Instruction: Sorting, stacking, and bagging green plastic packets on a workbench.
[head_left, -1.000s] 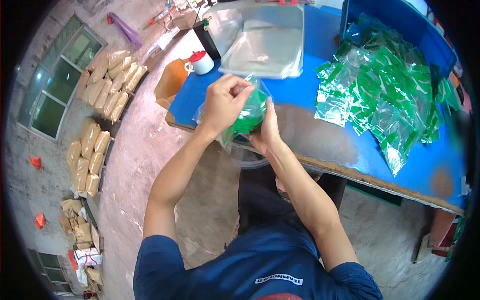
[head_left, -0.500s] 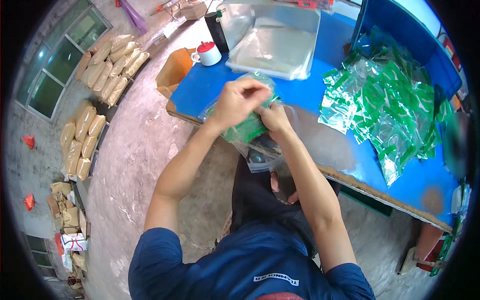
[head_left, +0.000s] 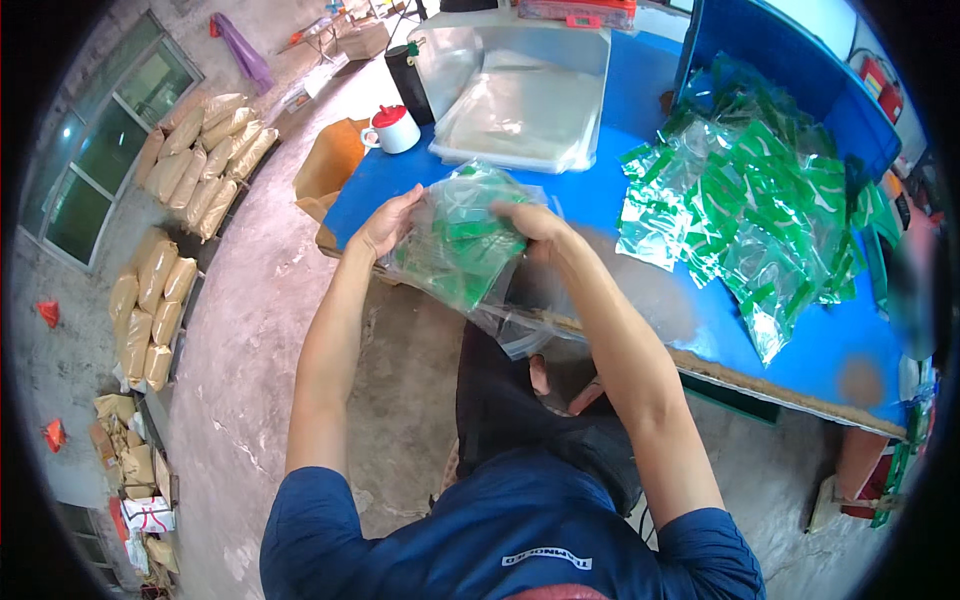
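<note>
A clear plastic bag with green-and-clear packets inside is between my hands, at the near left edge of the blue table. My left hand grips the bag's left side, fingers stretched along it. On the other side, my right hand holds the bag with its fingers bent over the plastic. The bag's loose lower end hangs past the table edge above my legs. A large heap of similar green-and-clear packets lies on the table to the right.
Behind the bag sits a clear tray with a stack of flat clear bags. A white mug with a red lid and a black cylinder stand left of it. An open brown carton adjoins the table's left edge. Filled sacks line the left wall.
My left hand has moved left and down, away from my right hand, onto the bag's left side. The bag is now spread wider, with more of the packets showing.
</note>
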